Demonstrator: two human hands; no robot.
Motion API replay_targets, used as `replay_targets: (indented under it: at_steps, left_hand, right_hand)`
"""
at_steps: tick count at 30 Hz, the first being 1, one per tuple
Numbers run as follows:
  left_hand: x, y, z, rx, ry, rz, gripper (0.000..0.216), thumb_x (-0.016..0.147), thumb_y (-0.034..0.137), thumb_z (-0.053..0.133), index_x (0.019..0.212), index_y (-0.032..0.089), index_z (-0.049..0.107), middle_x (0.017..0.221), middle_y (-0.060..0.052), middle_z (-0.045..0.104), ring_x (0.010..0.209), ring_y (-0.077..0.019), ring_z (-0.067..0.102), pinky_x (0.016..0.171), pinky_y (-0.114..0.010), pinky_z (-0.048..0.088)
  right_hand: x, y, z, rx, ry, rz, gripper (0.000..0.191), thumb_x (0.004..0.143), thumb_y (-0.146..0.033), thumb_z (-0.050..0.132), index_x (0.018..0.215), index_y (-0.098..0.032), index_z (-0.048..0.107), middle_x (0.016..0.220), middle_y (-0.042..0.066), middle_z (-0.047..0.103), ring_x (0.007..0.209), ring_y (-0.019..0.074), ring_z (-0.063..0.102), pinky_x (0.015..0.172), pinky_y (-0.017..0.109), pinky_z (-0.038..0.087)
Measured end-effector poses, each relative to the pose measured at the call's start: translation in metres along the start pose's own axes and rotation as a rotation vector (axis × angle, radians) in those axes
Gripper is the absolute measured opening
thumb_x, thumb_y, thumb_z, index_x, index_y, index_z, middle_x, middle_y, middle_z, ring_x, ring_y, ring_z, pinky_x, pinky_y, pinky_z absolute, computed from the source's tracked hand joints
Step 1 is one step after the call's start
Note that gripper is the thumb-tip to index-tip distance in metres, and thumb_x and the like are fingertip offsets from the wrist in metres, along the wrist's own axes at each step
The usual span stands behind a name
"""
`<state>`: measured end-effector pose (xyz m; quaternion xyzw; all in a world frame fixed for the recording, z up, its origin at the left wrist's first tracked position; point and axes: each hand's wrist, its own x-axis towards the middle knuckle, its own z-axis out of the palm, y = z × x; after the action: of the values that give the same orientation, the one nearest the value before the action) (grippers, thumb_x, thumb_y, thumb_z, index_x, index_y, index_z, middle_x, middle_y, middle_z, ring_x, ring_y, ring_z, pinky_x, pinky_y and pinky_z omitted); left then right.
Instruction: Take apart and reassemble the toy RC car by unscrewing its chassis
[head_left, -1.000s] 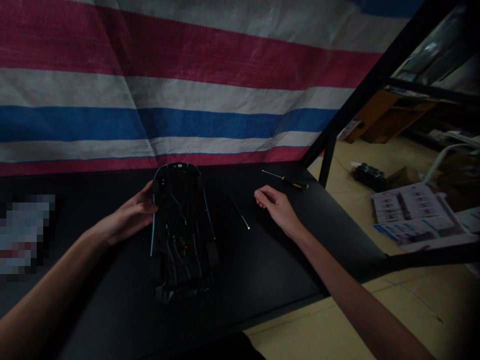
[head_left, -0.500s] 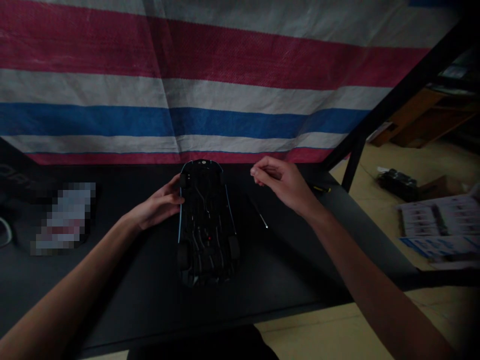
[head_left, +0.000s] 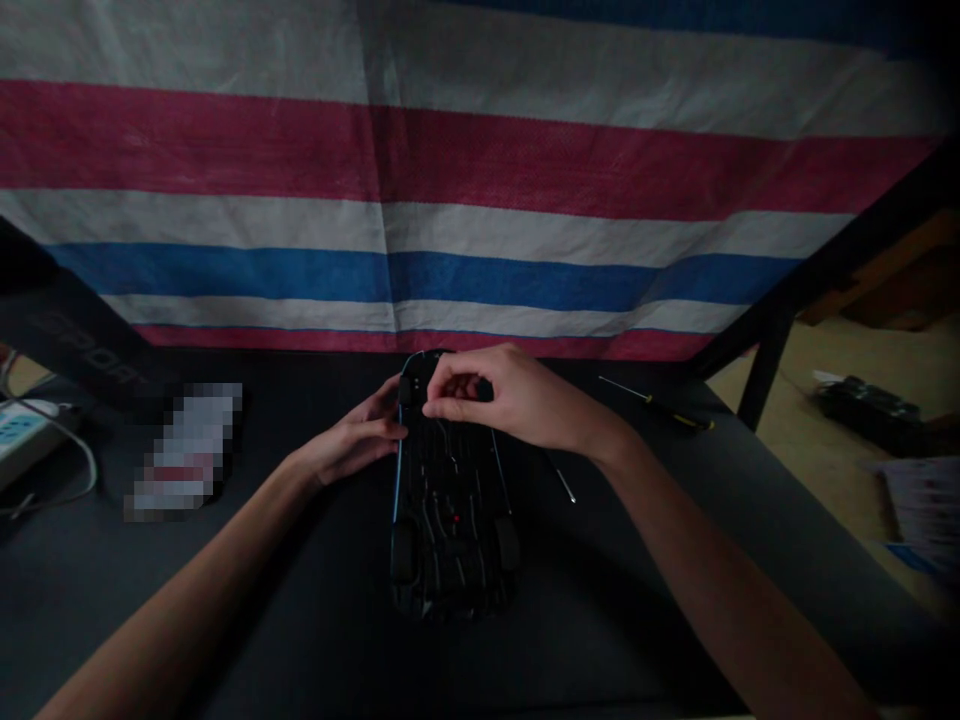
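Tabletop [head_left: 300, 620] bears an upturned toy car [head_left: 450, 490], long axis near to far, front end uncertain, left hand [head_left: 356, 445] at its left flank, grip hidden, right hand [head_left: 517, 395] pinched narrow over its far end, yellow-and-black screwdriver [head_left: 667, 409] farther right.

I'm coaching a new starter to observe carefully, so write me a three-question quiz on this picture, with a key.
1. Which part of the toy car faces up?
A) Roof
B) Underside
C) Door side
2. True or false: the yellow-and-black screwdriver lies left of the car in this view.
3. Fill in: the ____ hand is over the car's far end.

Key:
1. B
2. False; the yellow-and-black screwdriver lies to its right.
3. right hand
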<state>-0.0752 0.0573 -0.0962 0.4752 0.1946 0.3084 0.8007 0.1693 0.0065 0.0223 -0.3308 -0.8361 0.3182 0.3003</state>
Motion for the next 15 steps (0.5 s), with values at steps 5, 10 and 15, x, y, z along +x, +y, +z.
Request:
replay_targets:
  at_steps: [5, 10, 15]
  left_hand:
    - [0.001, -0.005, -0.005, -0.077, -0.039, -0.011, 0.079, 0.08, 0.01, 0.068, 0.153, 0.035, 0.048, 0.142, -0.004, 0.064, 0.113, -0.0191, 0.065, 0.098, -0.032, 0.05]
    - [0.002, -0.006, -0.005, -0.129, -0.074, 0.0, 0.075, 0.079, 0.009, 0.062, 0.15, 0.032, 0.051, 0.122, -0.003, 0.073, 0.109, -0.0209, 0.067, 0.094, -0.033, 0.05]
    - [0.0, -0.007, -0.007, -0.157, -0.078, -0.015, 0.082, 0.078, 0.007, 0.06, 0.154, 0.032, 0.045, 0.106, -0.002, 0.076, 0.1, -0.0215, 0.071, 0.084, -0.032, 0.052]
  right_hand:
    - [0.008, 0.013, 0.02, -0.058, -0.039, -0.014, 0.017, 0.101, -0.033, 0.068, 0.093, -0.019, 0.073, 0.087, 0.0, 0.068, 0.075, 0.0122, 0.059, 0.07, 0.027, 0.044]
    - [0.01, 0.015, 0.035, -0.111, -0.091, -0.022, 0.01, 0.098, -0.029, 0.073, 0.092, -0.021, 0.073, 0.089, -0.001, 0.068, 0.08, 0.0129, 0.06, 0.073, 0.027, 0.042]
    - [0.009, 0.015, 0.043, -0.154, -0.125, -0.026, 0.011, 0.098, -0.029, 0.074, 0.092, -0.021, 0.074, 0.091, -0.001, 0.068, 0.083, 0.0134, 0.061, 0.074, 0.028, 0.042]
